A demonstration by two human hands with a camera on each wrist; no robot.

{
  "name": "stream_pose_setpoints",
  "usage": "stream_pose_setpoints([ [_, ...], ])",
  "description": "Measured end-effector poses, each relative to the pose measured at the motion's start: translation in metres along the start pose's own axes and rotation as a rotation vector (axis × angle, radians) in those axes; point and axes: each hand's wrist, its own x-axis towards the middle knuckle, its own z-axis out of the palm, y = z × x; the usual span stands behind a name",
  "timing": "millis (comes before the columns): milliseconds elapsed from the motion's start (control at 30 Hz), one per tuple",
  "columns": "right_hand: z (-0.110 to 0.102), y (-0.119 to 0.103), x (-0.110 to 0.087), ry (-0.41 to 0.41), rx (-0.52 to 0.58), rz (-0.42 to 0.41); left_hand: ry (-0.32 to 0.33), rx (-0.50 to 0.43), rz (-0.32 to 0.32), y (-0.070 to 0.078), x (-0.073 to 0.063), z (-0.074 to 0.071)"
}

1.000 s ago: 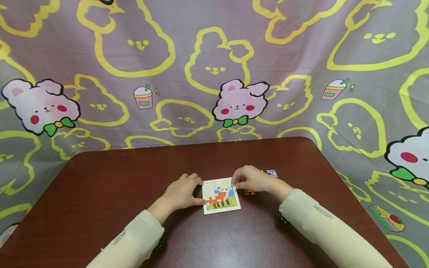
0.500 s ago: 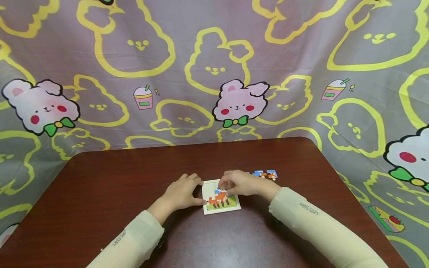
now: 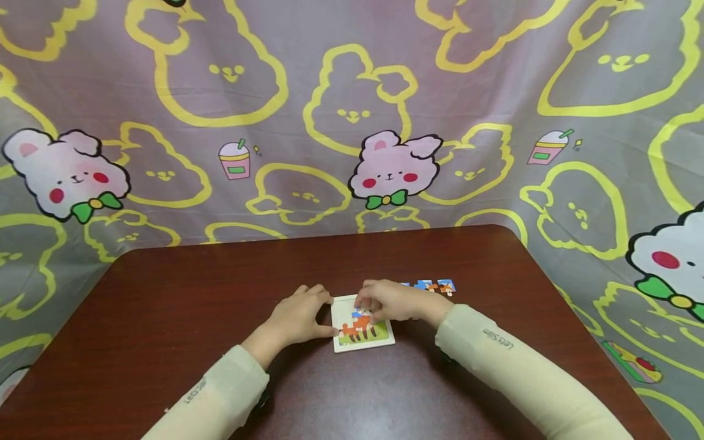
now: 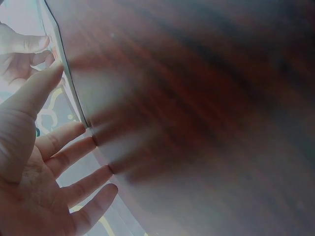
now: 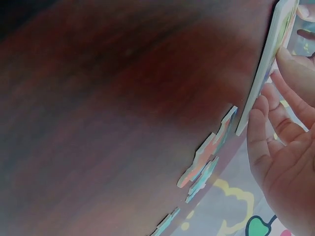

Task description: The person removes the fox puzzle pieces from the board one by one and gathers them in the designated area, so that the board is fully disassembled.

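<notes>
Left hand (image 3: pixel 299 315) is pretty relaxed, fingers spread and nothing gripped. Its thumb and index fingertip touch the left edge of a small cream puzzle tray (image 3: pixel 342 313), and in the left wrist view the other fingers fan out with slight bends.

Right hand (image 3: pixel 393 299) is the bunched-up one: fingers curled down over the upper right part of the tray, thumb reaching in underneath. The fingertips are right at the placed puzzle pieces (image 3: pixel 363 322), but I honestly can't tell if they're pinching one or just pressing, since the hand covers that spot.

Both forearms come in from the near side in pale sleeves (image 3: pixel 519 366), the left one angling up to the right, the right one angling up to the left, palm facing down.

So the tray lies flat between the two hands, placed pieces showing an orange animal with dark legs on green, bare cream bottom at upper left. Some loose pieces (image 3: pixel 426 285) in blue and orange lie on the dark red-brown table (image 3: pixel 192 305) just past the right hand and wrist, off the tray. Behind everything hangs a grey cloth (image 3: pixel 297 36) with yellow bunny outlines.
</notes>
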Motion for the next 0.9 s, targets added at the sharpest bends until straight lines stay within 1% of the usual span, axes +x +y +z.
stream_pose_setpoints([
  [233,0.0005,0.0002,0.0027,-0.006,0.002,0.021,0.001,-0.001,-0.002,-0.0008,0.0002,0.0002],
  [433,0.0005,0.0004,0.0036,-0.008,0.06,0.035,-0.003,-0.002,-0.004,0.0002,0.0001,-0.0005],
  [700,0.0014,-0.0003,0.0024,-0.004,0.089,0.038,-0.004,0.0,-0.005,0.0006,0.0004,-0.0007],
  [900,0.0008,-0.0005,0.0008,0.007,0.113,0.017,-0.009,0.002,-0.013,0.0008,0.0005,-0.0005],
])
